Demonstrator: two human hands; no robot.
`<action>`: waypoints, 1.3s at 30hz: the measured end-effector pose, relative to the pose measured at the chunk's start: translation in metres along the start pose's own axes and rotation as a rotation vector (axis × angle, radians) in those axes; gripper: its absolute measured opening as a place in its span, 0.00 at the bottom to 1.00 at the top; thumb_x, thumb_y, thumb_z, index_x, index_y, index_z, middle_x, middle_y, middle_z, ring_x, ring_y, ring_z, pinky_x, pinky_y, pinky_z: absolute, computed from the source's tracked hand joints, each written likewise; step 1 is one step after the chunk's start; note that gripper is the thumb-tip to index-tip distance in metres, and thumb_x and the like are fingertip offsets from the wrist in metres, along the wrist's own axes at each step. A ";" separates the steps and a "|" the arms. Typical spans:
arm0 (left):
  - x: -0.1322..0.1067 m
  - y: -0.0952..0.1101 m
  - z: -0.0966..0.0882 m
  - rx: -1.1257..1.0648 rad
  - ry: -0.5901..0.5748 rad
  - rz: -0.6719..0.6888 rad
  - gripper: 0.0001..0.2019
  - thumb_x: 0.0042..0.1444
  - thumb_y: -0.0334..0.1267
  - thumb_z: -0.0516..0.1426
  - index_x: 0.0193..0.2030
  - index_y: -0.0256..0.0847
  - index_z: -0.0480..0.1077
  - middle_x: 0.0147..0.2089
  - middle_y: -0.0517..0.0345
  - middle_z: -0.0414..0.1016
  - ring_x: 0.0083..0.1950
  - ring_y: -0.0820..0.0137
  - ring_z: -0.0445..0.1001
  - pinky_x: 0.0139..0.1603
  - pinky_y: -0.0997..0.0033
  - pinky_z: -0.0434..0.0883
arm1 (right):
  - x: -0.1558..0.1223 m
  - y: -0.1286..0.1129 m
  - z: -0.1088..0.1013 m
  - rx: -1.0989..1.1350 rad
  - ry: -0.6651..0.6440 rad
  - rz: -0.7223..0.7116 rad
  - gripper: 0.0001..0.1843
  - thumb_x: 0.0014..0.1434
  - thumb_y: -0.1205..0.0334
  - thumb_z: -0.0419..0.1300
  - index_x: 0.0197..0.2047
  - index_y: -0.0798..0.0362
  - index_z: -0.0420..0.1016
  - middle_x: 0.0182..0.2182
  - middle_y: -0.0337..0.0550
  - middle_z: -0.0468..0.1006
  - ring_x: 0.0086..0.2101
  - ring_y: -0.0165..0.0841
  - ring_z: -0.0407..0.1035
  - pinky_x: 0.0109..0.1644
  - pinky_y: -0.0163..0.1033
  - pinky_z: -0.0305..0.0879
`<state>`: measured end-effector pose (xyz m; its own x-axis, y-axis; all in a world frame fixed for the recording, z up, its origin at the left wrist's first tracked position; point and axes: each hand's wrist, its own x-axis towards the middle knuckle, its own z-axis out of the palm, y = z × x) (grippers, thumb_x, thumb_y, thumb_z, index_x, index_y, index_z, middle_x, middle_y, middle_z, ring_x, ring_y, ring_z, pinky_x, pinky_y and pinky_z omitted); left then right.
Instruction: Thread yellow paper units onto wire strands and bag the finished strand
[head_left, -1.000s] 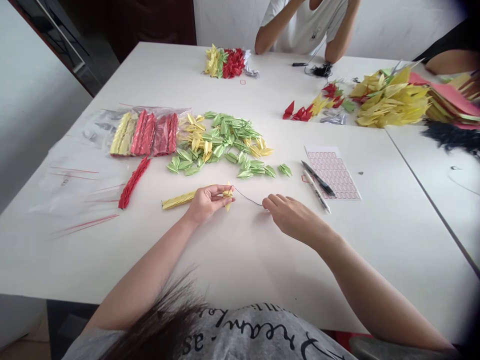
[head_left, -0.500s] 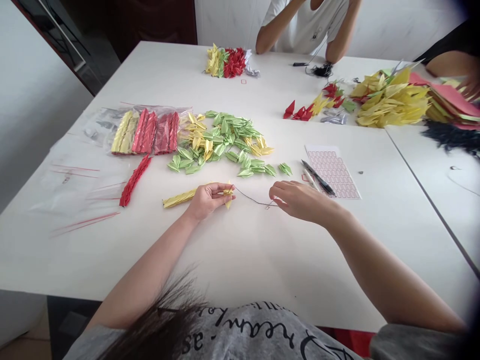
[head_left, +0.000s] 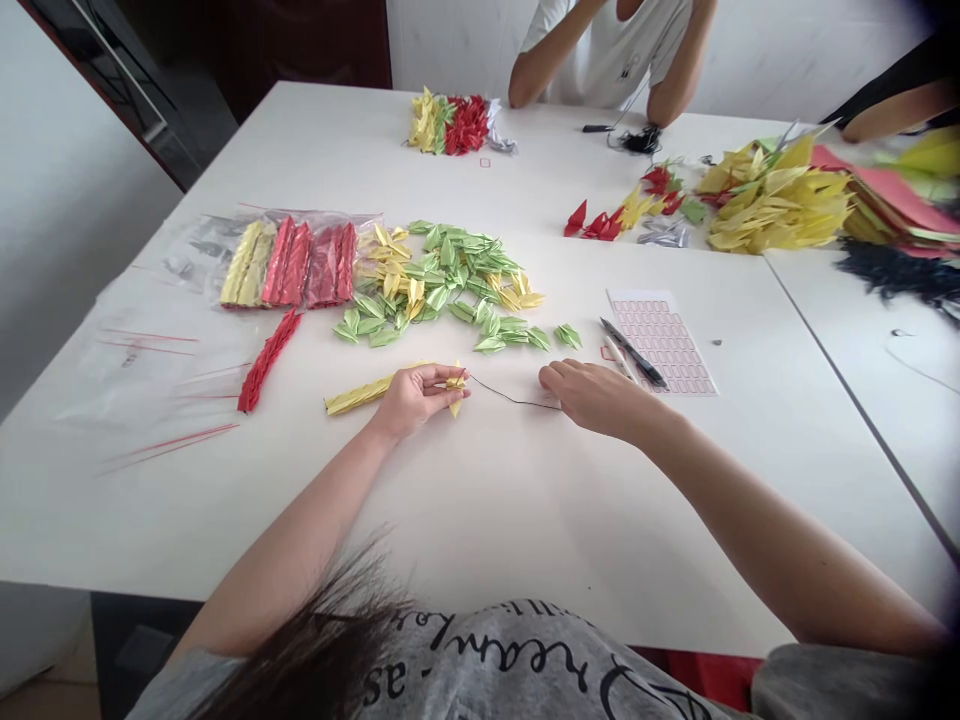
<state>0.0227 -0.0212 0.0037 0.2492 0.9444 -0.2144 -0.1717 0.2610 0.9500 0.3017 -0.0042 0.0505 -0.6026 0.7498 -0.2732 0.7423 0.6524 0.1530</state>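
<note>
A yellow paper crane (head_left: 455, 390) sits pinched in the fingertips (head_left: 442, 374) of the left hand (head_left: 416, 402), just above the tabletop (head_left: 525, 520), its folded wings sticking out past the fingers. Behind that hand, a strung yellow crane column (head_left: 358, 396) lies flat on the tabletop, pointing away to the left. A thin black thread (head_left: 514, 401) leaves the crane and runs across the gap between the hands to the right hand (head_left: 596, 395). The right hand's fingers are loosely curved and low over the tabletop, with the thread reaching beneath them; whether they pinch it cannot be told.

Bare white tabletop spreads in front of both hands, back to the near edge, leaving wide room below the forearms. Just ahead lies a heap of green and yellow paper cranes (head_left: 439, 285), its nearest cranes close to the thread. To the left are a red crane column (head_left: 268, 360) and a clear plastic bag (head_left: 289, 262) of packed columns. To the right, a black pen (head_left: 634, 352) rests on a red-gridded sheet (head_left: 660, 340), close to the right fingertips. Further right, a table seam (head_left: 847, 380) crosses the surface. Across the table, a co-worker (head_left: 600, 50) sits behind a small bunch of cranes (head_left: 450, 125).
</note>
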 end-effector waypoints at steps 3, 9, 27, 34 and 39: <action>0.000 -0.001 0.000 -0.008 -0.005 0.002 0.27 0.36 0.45 0.74 0.44 0.36 0.78 0.51 0.45 0.80 0.46 0.56 0.82 0.58 0.51 0.74 | -0.002 0.010 0.003 0.101 0.052 0.082 0.12 0.58 0.78 0.49 0.40 0.56 0.68 0.36 0.47 0.75 0.33 0.36 0.69 0.34 0.39 0.55; 0.000 -0.002 0.000 -0.003 -0.022 0.002 0.26 0.37 0.46 0.74 0.43 0.36 0.78 0.51 0.45 0.80 0.47 0.55 0.82 0.57 0.53 0.75 | 0.004 0.002 -0.010 0.678 0.451 0.144 0.07 0.62 0.67 0.51 0.39 0.53 0.69 0.38 0.46 0.75 0.33 0.33 0.70 0.38 0.39 0.65; -0.002 0.001 -0.002 0.013 -0.102 0.014 0.23 0.41 0.45 0.73 0.44 0.38 0.78 0.50 0.48 0.81 0.47 0.54 0.82 0.54 0.55 0.75 | 0.054 -0.073 -0.013 1.536 0.744 0.025 0.17 0.60 0.44 0.63 0.37 0.50 0.77 0.34 0.43 0.79 0.33 0.32 0.74 0.38 0.40 0.74; -0.002 0.003 -0.002 -0.012 -0.099 -0.006 0.23 0.41 0.46 0.73 0.43 0.39 0.79 0.45 0.49 0.82 0.47 0.54 0.82 0.53 0.54 0.75 | 0.056 -0.080 -0.002 1.549 0.818 0.094 0.18 0.64 0.44 0.59 0.40 0.50 0.76 0.32 0.42 0.81 0.33 0.33 0.77 0.36 0.41 0.76; -0.001 -0.001 -0.002 -0.026 -0.086 0.001 0.23 0.41 0.46 0.73 0.43 0.39 0.79 0.45 0.48 0.82 0.47 0.53 0.82 0.54 0.51 0.75 | 0.056 -0.087 0.007 1.516 0.823 0.110 0.14 0.64 0.48 0.60 0.41 0.50 0.74 0.32 0.41 0.82 0.34 0.34 0.79 0.38 0.42 0.76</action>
<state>0.0205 -0.0220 0.0028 0.3299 0.9243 -0.1920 -0.1962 0.2661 0.9438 0.2057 -0.0197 0.0157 -0.1553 0.9506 0.2688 0.0885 0.2843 -0.9546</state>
